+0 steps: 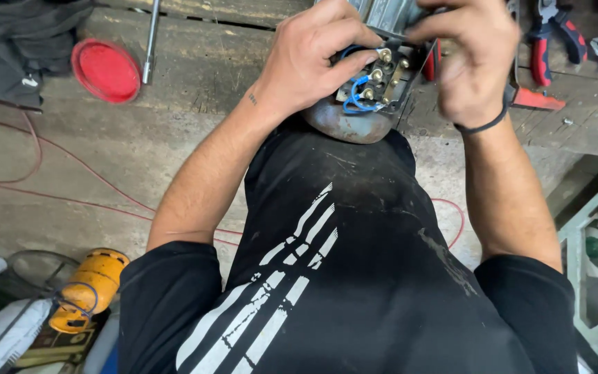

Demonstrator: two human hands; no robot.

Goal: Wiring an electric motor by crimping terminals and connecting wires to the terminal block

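An electric motor (344, 125) with a grey-blue rounded end rests against my black shirt at the edge of a wooden bench (209, 62). Its open terminal box (375, 79) shows brass studs and looped blue wires (354, 100). My left hand (313, 55) grips the box from the left, with thumb and forefinger at one of the upper studs. My right hand (472, 55), a black band on its wrist, is curled at the box's right side around what looks like a red-handled tool (432, 64). Most of that tool is hidden by the fingers.
A red round lid (105, 69) and a metal rod (151, 38) lie on the bench at the left, beside dark cloth (15, 41). Red-and-black pliers (551, 34) lie at the right. Below are a yellow gas cylinder (88, 287), red wire (70, 159) and a pale frame (583, 242).
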